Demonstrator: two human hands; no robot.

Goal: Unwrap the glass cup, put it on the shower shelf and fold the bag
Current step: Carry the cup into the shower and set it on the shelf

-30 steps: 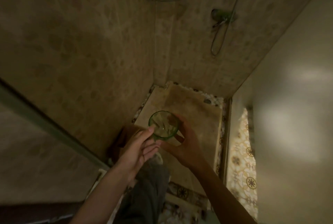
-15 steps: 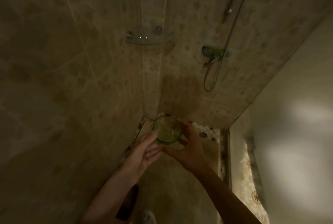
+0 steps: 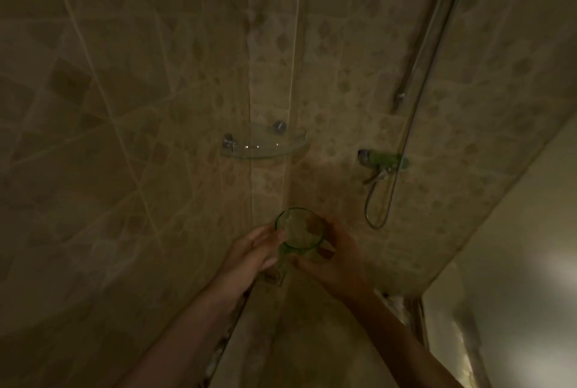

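Where dim tiled walls (image 3: 131,138) meet, below the glass corner shelf (image 3: 263,145), right hand (image 3: 337,258) grips an unwrapped green glass cup (image 3: 299,229), left hand (image 3: 251,252) flat against it.

Very dim, warm brown cast, grainy. Only light spills in from the bright opening at lower right (image 3: 515,278), which is blown out and smeared. Tiled walls (image 3: 125,106) go murky toward the left. Wide-angle bends the grout lines at edges. Faint glints on the glass shelf (image 3: 265,145).
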